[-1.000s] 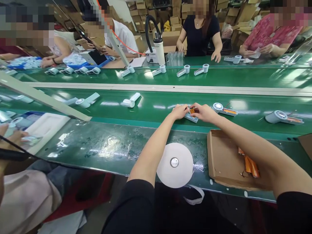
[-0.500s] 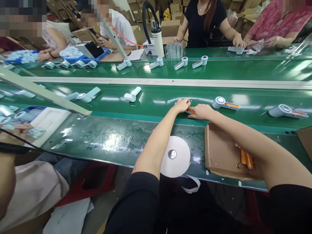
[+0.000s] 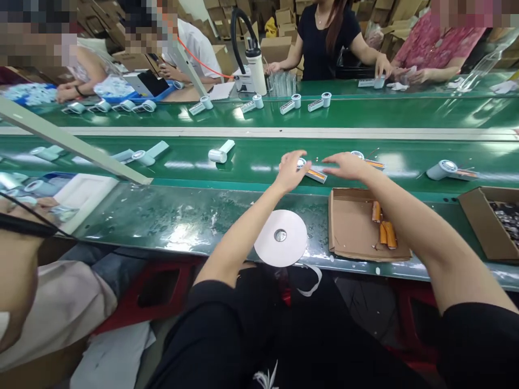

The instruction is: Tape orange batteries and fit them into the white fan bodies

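Between my hands a pale-blue handheld fan body [image 3: 315, 175] lies on the green belt, an orange battery showing in its open handle. My left hand [image 3: 290, 172] is open at its round head, fingers spread and partly covering it; whether they touch it I cannot tell. Just right of the handle's end, my right hand [image 3: 344, 165] is open, fingers stretched out and holding nothing. Behind that hand another fan body [image 3: 375, 165] with an orange battery is partly hidden. Further right lies a similar fan body [image 3: 443, 169] with thin wires sticking up.
A white tape roll [image 3: 298, 237] lies at the bench edge before me. Beside it sits a shallow cardboard tray [image 3: 351, 221] with several orange batteries [image 3: 388, 235]. A box [image 3: 474, 221] of small dark parts stands right. A slanted metal bar [image 3: 81, 143] crosses left. Co-workers sit around.
My hands have moved apart and let go of the fan body, which now lies on the belt between them. The view has shifted, showing more of the parts box at right.
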A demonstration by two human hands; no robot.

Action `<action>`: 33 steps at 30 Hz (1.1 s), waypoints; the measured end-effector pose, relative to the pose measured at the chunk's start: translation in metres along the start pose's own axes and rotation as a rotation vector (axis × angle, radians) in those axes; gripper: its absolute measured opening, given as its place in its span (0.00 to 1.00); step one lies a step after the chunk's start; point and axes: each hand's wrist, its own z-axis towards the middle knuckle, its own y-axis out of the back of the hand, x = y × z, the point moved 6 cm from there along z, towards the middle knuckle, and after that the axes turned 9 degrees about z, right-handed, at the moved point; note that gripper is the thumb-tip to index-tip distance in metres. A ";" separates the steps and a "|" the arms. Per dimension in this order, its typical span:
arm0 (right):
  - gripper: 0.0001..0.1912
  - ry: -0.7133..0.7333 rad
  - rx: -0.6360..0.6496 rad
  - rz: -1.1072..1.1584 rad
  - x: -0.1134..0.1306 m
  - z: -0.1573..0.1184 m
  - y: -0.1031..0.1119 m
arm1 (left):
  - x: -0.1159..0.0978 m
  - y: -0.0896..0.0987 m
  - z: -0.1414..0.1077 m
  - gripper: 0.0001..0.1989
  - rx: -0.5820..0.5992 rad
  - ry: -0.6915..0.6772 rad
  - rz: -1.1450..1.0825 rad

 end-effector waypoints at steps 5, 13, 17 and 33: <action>0.20 0.003 -0.163 0.380 0.000 -0.148 0.001 | 0.023 -0.002 -0.208 0.38 0.230 -0.268 0.233; 0.23 -0.093 -0.074 1.049 0.129 -0.238 -0.090 | 0.021 0.005 -0.322 0.34 -0.124 -0.072 0.301; 0.18 0.065 0.182 1.167 0.207 -0.227 -0.136 | 0.003 0.017 -0.329 0.31 -0.375 -0.017 0.275; 0.21 -0.596 -0.364 0.040 0.013 -0.212 -0.025 | 0.041 -0.012 -0.366 0.37 -0.411 0.211 0.160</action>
